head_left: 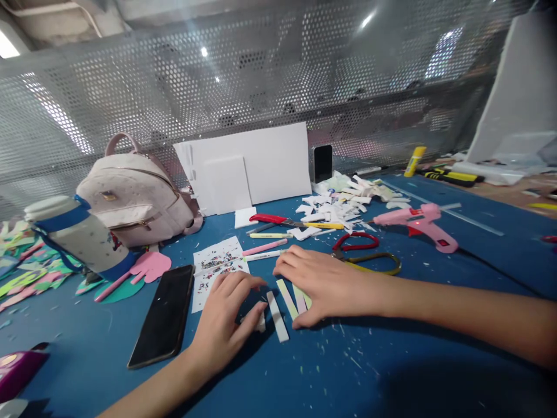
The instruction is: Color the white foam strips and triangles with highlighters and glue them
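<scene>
My right hand [317, 280] lies low over several narrow strips, its thumb and fingers spread apart. A pale green strip [287, 299] and a pink strip [299, 298] show between thumb and fingers; the palm covers part of the group. Left of these, a white strip [277, 316] lies flat and separate on the blue table. My left hand [228, 310] hovers beside it, fingers curved and thumb apart from the index finger. Below its thumb is a small white piece [261, 323], partly hidden; whether the thumb touches it I cannot tell.
Scissors [365, 262], a pink glue gun [420, 220] with its cord, and white scraps [343, 200] lie to the right. A phone [163, 316], a speckled paper sheet [220, 255], a bottle [80, 235] and a backpack [130, 194] stand left. Pens and red-handled pliers [272, 219] lie ahead.
</scene>
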`<state>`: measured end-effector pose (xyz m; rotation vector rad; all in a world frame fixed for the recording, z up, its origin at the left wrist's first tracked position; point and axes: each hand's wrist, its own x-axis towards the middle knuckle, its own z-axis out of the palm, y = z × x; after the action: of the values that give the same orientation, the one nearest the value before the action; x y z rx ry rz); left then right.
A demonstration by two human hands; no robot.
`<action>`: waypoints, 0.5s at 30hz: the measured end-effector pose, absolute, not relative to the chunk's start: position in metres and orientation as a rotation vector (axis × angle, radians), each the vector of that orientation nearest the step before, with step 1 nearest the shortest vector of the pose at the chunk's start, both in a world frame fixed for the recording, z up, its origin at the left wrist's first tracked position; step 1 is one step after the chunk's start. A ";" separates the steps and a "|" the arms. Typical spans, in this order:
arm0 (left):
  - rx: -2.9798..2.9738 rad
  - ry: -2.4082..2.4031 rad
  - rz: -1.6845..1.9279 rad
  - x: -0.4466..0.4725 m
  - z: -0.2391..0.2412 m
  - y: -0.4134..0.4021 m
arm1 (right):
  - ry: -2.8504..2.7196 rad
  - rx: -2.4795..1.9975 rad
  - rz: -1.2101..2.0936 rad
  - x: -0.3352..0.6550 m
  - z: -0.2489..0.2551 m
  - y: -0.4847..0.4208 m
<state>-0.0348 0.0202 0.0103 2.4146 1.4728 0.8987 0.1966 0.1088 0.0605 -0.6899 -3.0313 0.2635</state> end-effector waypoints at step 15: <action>2.083 1.430 1.184 -0.040 0.010 0.020 | -3.081 -0.723 0.249 0.196 0.069 0.094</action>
<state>-0.0395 0.0204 0.0099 2.0830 1.4300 1.1843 0.1956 0.0942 0.0689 -0.7234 -3.0810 0.2494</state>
